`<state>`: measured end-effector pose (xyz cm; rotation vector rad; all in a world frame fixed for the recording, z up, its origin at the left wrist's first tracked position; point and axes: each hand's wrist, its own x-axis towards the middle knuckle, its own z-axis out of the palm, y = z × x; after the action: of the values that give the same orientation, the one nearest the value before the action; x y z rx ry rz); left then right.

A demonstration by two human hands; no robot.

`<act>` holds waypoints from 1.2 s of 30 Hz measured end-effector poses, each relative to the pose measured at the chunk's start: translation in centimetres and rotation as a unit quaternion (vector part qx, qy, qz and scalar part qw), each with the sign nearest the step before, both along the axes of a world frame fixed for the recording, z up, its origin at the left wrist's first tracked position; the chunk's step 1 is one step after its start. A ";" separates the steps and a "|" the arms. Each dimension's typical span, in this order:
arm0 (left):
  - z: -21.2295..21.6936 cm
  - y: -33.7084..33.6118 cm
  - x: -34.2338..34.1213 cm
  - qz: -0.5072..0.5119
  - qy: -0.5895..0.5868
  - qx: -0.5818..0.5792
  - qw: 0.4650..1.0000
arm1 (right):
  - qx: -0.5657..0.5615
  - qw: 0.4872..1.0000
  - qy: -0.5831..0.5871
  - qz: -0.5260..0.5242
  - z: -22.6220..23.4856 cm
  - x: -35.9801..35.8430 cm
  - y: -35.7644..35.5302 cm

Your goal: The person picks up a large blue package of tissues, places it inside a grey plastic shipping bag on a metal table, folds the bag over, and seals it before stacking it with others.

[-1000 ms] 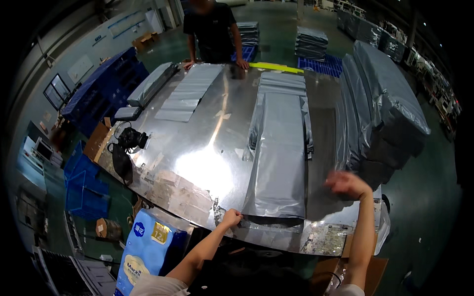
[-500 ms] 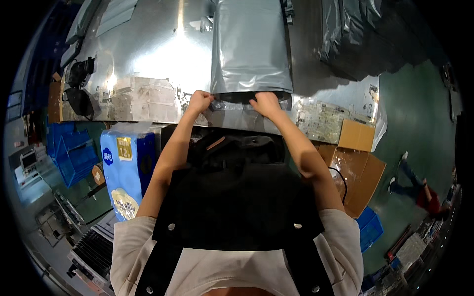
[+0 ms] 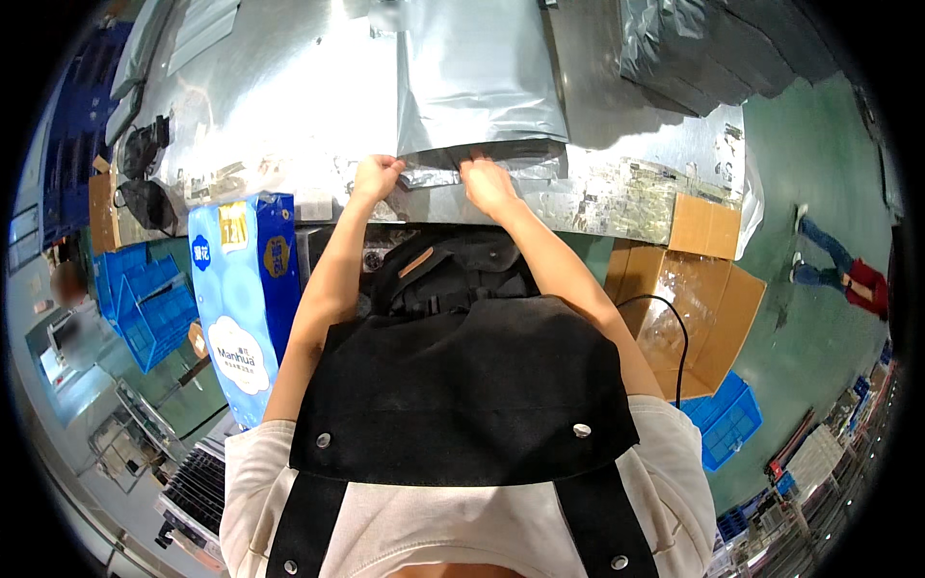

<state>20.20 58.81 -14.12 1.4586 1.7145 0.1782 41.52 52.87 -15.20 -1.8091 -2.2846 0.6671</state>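
Head view, looking straight down over the person's chest and black apron point(image 3: 462, 405); both bare forearms reach up from the lower part of the picture to the near edge of a shiny metal table point(image 3: 270, 106).

Grey plastic bag point(image 3: 477, 77) lies flat on the table, long axis running away from the person, its open end at the near edge; mouth of the bag crumpled and lifted a little where the hands meet it.

Left hand point(image 3: 376, 176) closed on the bag's near-left corner, fingers curled over the film; grip firm as far as can be seen.
Right hand point(image 3: 487, 183) at the near edge of the bag mouth, just right of centre; fingers bent and pinching the film, thumb hidden; hands near each other, not touching.

Stack of dark grey bags point(image 3: 694, 48) on the table's far-right part, well apart from the hands; black bundled item point(image 3: 145, 154) near the left edge of the table.

Below the table's near edge: blue and white printed pack point(image 3: 236, 299) to the person's left; open brown cardboard box point(image 3: 699, 308) to the right, a black cable arching beside it; blue plastic crates point(image 3: 145, 308) on the green floor at left; another person point(image 3: 848, 279) on the floor at far right, small and blurred.
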 end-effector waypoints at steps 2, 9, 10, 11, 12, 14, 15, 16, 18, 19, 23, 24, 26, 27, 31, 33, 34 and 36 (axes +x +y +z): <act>-0.1 0.2 -0.3 0.008 -0.011 -0.004 1.000 | 0.039 0.998 0.004 0.049 0.4 0.0 -0.8; -0.8 -1.0 -0.8 0.044 -0.054 -0.013 0.998 | -0.054 0.997 0.047 0.009 3.7 9.6 -10.1; -0.8 -1.1 -1.1 0.048 -0.070 -0.025 0.996 | -0.068 0.996 -0.038 -0.045 4.5 13.6 -12.4; -1.2 -1.6 -1.7 0.042 -0.089 -0.012 0.995 | -0.019 0.995 -0.053 -0.078 3.8 19.0 -16.7; -1.1 -2.1 -1.8 0.069 -0.095 -0.024 0.993 | -0.143 0.917 0.091 -0.361 4.7 22.6 -21.1; -1.0 -2.7 -3.2 0.090 -0.170 -0.049 0.980 | -0.428 0.852 -0.260 -0.153 3.5 32.9 -31.0; -0.9 -3.0 -4.0 0.122 -0.212 -0.042 0.969 | -0.348 0.881 -0.290 -0.135 5.8 31.0 -30.7; -0.6 -3.5 -5.1 0.159 -0.255 -0.034 0.953 | -0.264 0.903 -0.321 -0.111 10.7 27.1 -28.0; -1.1 -2.2 -5.8 0.143 -0.212 0.053 0.965 | -0.252 0.939 -0.150 -0.181 7.5 26.2 -23.1; 0.0 -0.8 -5.0 0.066 -0.093 0.116 0.987 | -0.245 0.944 -0.064 -0.211 5.8 25.8 -20.6; 5.6 4.1 -0.1 -0.211 0.074 0.343 0.912 | 0.181 0.981 -0.008 -0.071 8.4 16.5 0.0; 7.5 4.6 1.7 -0.273 0.114 0.300 0.907 | 0.185 0.980 -0.050 -0.050 8.9 15.6 2.6; 7.5 5.3 2.5 -0.497 0.182 0.378 0.760 | 0.233 0.950 -0.165 0.123 8.3 15.2 5.1; 7.4 5.6 2.9 -0.594 0.208 0.405 0.663 | 0.237 0.924 -0.207 0.218 8.1 15.1 5.6; 4.2 5.0 2.0 -0.640 0.161 0.325 0.678 | 0.127 0.919 -0.194 0.318 6.3 15.5 5.1; 4.0 5.4 0.6 -0.581 0.083 0.325 0.741 | 0.095 0.951 -0.174 0.239 7.0 16.6 4.5; 4.6 6.1 0.2 -0.576 0.074 0.308 0.754 | 0.119 0.973 -0.100 0.170 6.6 17.7 4.2; 6.1 7.7 0.0 -0.569 0.049 0.270 0.775 | 0.116 0.991 -0.017 0.067 6.8 18.5 4.4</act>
<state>20.24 66.49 -7.98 2.7181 0.5697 -0.0873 60.06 57.32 -8.44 -1.5862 -2.4063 0.3708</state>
